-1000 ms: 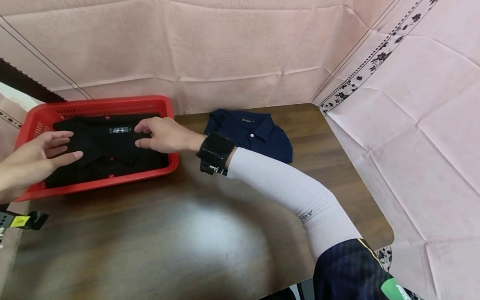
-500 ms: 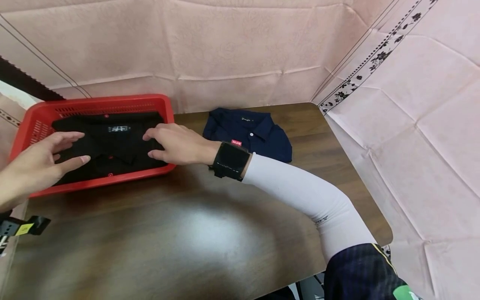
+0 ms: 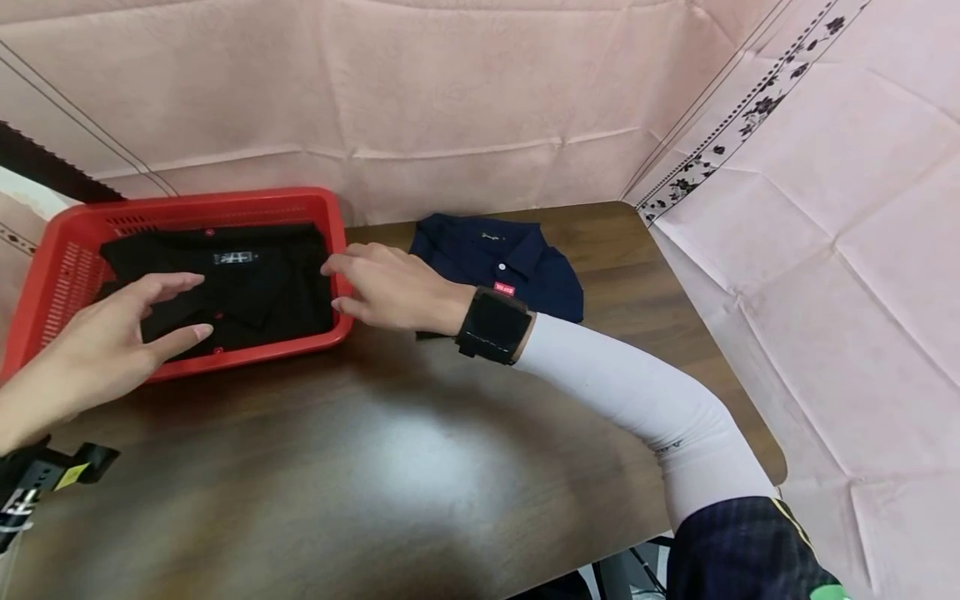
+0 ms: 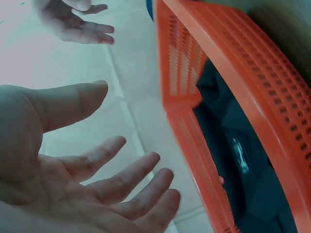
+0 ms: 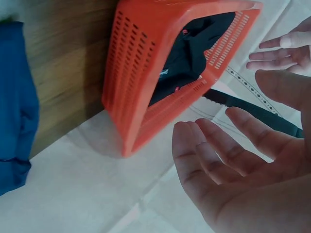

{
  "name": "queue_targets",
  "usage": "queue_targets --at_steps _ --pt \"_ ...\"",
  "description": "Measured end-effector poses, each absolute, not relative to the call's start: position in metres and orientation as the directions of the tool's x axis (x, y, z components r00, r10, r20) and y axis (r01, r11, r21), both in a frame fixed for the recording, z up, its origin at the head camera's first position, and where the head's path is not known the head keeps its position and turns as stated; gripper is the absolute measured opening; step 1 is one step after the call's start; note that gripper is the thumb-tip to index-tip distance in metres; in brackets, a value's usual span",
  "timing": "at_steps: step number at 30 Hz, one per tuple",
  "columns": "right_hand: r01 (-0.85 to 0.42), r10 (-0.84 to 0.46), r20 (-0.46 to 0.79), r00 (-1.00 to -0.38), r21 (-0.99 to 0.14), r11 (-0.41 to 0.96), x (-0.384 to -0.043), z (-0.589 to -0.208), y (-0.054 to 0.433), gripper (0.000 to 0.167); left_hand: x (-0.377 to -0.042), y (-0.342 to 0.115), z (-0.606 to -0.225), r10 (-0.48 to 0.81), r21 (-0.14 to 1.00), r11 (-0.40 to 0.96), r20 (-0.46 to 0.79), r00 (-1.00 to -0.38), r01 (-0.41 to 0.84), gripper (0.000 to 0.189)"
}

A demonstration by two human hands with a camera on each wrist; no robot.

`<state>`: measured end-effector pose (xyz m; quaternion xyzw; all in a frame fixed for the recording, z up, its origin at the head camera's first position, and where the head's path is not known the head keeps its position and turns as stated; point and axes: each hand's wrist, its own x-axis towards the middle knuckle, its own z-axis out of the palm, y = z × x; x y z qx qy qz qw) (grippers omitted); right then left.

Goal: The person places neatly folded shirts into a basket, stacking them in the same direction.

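Note:
A folded black shirt point(image 3: 258, 292) with a white-marked neck label lies inside the red plastic basket point(image 3: 262, 353). Above the basket's front left part is my left hand point(image 3: 123, 346), its fingers relaxed and thumb apart, holding nothing. My right hand point(image 3: 397, 287) hovers over the basket's right rim with loosely bent fingers. In the right wrist view, that hand point(image 5: 238, 170) is plainly bare of any object and apart from the basket point(image 5: 129, 63). A folded navy collared shirt point(image 3: 487, 250) lies on the table right of the basket, partly hidden behind my right wrist.
The brown wooden table point(image 3: 420, 467) spreads out in front of the basket. Pink cloth point(image 3: 480, 100) hangs along the back and right edges. A dark strip point(image 3: 52, 162) stands behind the basket's left corner.
My right hand has moved right, from over the black shirt to the basket's right rim. My left hand has shifted right and slightly down. Both shirts lie where they were.

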<state>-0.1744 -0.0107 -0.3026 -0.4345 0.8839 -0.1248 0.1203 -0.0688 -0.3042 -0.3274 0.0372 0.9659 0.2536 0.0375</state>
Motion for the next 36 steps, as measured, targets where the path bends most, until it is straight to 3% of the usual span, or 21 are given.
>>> queue_targets --at_steps 22,29,36 --pt "-0.684 -0.743 -0.047 -0.667 -0.356 0.637 -0.180 -0.317 0.061 0.048 -0.071 -0.263 -0.319 0.187 0.550 0.822 -0.014 -0.982 0.149 0.070" --pt "-0.665 -0.717 -0.041 -0.695 -0.343 0.664 -0.185 -0.320 0.075 0.047 -0.073 -0.246 -0.317 0.247 0.598 0.756 0.113 -0.962 0.264 0.060" --pt "-0.632 -0.677 -0.043 -0.734 -0.319 0.706 -0.186 -0.326 0.092 0.050 -0.079 -0.223 -0.311 0.237 0.623 0.729 0.162 -0.958 0.285 0.055"
